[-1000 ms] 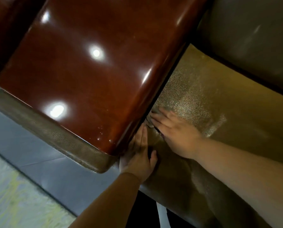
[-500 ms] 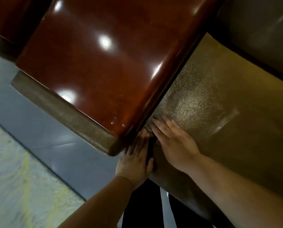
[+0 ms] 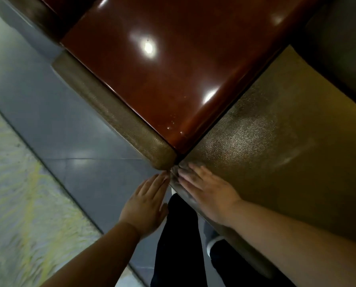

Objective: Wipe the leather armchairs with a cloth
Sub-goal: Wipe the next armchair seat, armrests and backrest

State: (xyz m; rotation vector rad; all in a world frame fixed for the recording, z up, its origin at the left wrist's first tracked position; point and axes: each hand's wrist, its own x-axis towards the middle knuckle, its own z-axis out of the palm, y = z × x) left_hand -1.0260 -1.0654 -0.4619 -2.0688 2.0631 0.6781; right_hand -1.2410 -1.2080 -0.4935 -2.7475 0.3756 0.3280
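One grainy olive-brown armchair seat (image 3: 276, 141)

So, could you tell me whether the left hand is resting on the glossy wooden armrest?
No, the left hand is below the wooden armrest, over the floor.

The right hand (image 3: 206, 191) has slid, with the cloth (image 3: 176, 169) beneath its fingers, back along the seat cushion (image 3: 276, 152) to its front corner. The left hand (image 3: 146, 204) has left the gap beside the wooden armrest (image 3: 162, 69) and now hangs over the grey floor (image 3: 86, 141).

Bare forearms, black trousers (image 3: 179, 235), pale shoe (image 3: 211, 238)
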